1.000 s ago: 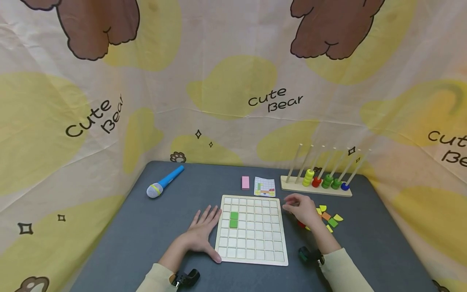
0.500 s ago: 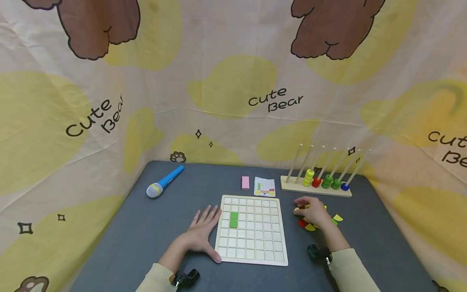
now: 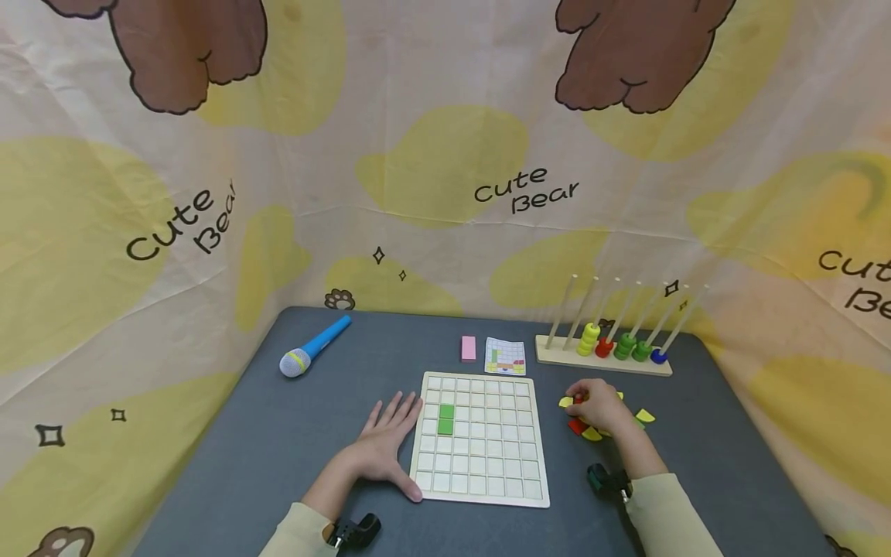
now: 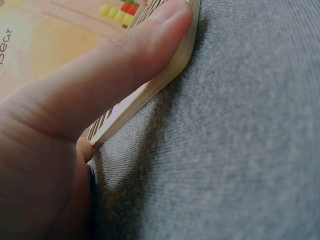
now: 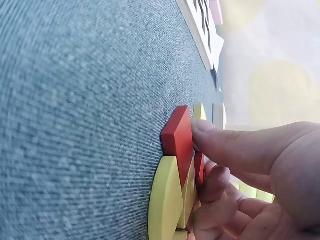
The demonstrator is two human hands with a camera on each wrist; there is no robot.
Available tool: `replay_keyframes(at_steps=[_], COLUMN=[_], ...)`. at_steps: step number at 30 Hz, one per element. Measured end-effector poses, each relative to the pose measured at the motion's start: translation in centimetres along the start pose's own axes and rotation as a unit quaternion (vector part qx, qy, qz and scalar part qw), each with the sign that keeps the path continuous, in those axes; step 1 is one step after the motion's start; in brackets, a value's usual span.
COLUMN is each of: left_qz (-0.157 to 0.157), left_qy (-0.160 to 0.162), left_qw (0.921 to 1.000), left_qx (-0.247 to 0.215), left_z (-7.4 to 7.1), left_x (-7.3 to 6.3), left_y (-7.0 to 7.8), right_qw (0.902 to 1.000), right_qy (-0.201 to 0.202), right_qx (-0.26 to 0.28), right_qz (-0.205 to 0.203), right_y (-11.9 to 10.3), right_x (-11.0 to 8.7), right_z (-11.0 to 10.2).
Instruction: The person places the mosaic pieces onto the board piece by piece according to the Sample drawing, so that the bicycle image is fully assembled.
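In the head view my left hand (image 3: 383, 449) lies with spread fingers at the left edge of a white gridded board (image 3: 487, 452); its thumb (image 4: 165, 40) rests on the board's near corner in the left wrist view. Two green tiles (image 3: 446, 418) sit in the board's grid. Right of the board, my right hand (image 3: 600, 404) is down in a loose pile, its thumb and curled fingers pinching a small red tile (image 5: 200, 169). Beside it lie another red tile (image 5: 179, 140) and yellow curved tiles (image 5: 166, 200). The palm hides part of the pile.
Behind the board lie a pink block (image 3: 469, 349) and a printed pattern card (image 3: 504, 357). A wooden peg stand (image 3: 550, 355) with coloured beads is at the back right. A blue toy microphone (image 3: 316, 346) lies at the back left. A patterned cloth (image 3: 431, 170) hangs behind the table.
My right hand has moved from the board's right edge to the right, into the tile pile, and its fingers have drawn together around the red tile. The left hand and board have stayed put.
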State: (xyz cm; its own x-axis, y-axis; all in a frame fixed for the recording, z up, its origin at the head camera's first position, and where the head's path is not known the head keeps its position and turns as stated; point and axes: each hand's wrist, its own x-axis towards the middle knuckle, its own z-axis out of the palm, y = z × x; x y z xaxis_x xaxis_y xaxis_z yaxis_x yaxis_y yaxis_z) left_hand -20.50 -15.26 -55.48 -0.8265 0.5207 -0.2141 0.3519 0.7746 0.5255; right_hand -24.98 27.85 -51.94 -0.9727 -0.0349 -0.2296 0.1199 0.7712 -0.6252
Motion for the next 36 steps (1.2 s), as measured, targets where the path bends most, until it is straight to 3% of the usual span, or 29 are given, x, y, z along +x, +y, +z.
replay_keyframes(at_steps=[17,36], left_qz=[0.006,0.005], left_qy=[0.002,-0.003], left_qw=[0.9999,1.0], left_qx=[-0.011,0.002], left_z=[0.0,0.0], left_x=[0.0,0.0], left_y=[0.1,0.0], right_qw=[0.9979,0.9911], right_qy=[0.049,0.051], right_qx=[0.038,0.098], right_qz=[-0.018,-0.076], right_y=[-0.9,-3.0], right_x=[-0.2,-0.3], right_z=[0.1,1.0])
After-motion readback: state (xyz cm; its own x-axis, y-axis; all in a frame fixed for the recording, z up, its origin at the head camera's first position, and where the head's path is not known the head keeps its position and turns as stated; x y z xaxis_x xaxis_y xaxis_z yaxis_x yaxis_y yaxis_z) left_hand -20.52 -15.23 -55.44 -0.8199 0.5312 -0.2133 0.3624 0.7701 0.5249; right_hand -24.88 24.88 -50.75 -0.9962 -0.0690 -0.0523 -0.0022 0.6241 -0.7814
